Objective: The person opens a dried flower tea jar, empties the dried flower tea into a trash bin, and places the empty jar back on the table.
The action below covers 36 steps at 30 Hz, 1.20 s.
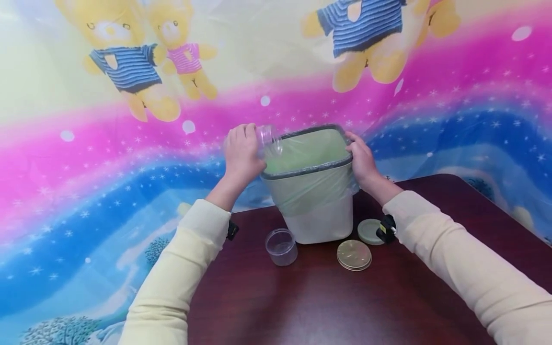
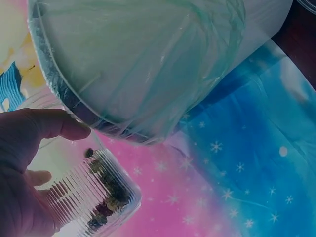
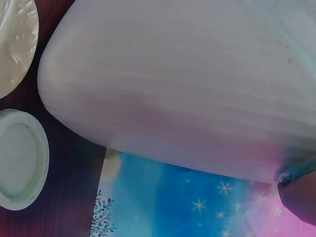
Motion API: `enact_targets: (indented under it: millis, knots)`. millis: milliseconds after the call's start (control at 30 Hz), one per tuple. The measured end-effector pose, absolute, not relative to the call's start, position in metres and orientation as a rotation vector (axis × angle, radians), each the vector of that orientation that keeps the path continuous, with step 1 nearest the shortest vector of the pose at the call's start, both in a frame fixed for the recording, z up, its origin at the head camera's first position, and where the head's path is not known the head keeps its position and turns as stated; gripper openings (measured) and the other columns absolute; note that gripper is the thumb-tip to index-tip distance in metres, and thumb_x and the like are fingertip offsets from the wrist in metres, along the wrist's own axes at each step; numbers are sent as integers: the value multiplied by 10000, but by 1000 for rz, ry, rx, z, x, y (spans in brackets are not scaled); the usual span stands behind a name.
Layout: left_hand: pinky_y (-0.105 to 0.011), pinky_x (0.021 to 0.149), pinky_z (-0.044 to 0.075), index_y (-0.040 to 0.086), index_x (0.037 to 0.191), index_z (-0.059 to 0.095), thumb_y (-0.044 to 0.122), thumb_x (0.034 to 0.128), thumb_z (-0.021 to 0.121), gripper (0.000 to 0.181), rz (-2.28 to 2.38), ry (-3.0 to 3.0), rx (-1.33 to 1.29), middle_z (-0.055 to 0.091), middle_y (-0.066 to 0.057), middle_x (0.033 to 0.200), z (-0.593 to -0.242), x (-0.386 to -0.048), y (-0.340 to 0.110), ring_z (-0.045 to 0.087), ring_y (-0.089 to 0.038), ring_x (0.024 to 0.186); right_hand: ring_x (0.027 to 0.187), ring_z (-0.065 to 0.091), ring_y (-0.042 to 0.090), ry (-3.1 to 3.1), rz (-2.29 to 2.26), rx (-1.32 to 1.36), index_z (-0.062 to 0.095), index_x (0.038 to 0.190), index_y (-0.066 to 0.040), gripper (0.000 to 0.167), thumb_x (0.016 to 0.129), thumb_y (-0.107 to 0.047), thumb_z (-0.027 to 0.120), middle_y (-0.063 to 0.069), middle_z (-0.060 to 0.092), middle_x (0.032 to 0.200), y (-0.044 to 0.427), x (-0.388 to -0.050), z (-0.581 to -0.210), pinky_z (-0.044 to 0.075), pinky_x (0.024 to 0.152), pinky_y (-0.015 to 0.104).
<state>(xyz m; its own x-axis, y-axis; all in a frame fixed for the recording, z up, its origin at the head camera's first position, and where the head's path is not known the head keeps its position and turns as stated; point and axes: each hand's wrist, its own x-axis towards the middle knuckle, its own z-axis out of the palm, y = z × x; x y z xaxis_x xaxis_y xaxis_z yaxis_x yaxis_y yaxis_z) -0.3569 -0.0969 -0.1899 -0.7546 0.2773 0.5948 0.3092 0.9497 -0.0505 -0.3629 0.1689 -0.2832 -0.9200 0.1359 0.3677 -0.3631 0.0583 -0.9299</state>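
Note:
A white waste bin point(image 1: 321, 223) with a grey rim and a thin plastic liner stands on the table, leaning a little. My left hand point(image 1: 242, 152) grips a clear jar point(image 1: 268, 139), tilted with its mouth at the bin's left rim. In the left wrist view the ribbed jar point(image 2: 81, 195) shows dark, dried-looking bits point(image 2: 111, 185) near its base. My right hand point(image 1: 363, 160) holds the bin's right rim, thumb and fingers about the edge. Only a fingertip point(image 3: 301, 200) of it appears in the right wrist view.
On the dark red table point(image 1: 267, 302), a clear round tub point(image 1: 281, 248) stands in front of the bin. A gold lid point(image 1: 354, 255) and a pale lid point(image 1: 370, 232) lie to its right. Behind hangs a printed cloth point(image 1: 241, 57) with bears and snowflakes.

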Motion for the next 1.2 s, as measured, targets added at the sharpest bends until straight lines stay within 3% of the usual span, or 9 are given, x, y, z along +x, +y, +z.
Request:
enact_targets:
  millis: [400, 1200]
  knots:
    - [-445, 1161, 136, -27, 1316, 364, -16, 697, 713, 711, 201, -2402, -531, 424, -216, 1302, -191, -364, -93, 358, -354, 1256, 1439, 160, 258, -1985, 1932, 227, 295, 1524, -81, 585, 941, -121, 276, 65, 195, 1592, 169, -363, -283, 178, 1135, 462]
    - [-440, 1162, 143, -39, 1325, 403, 31, 792, 710, 619, 548, -2194, -664, 450, -227, 1320, -195, -369, -91, 373, -366, 1276, 1440, 154, 273, -1972, 1946, 240, 283, 1525, -72, 578, 949, -112, 291, 82, 186, 1593, 169, -361, -282, 170, 1143, 459]
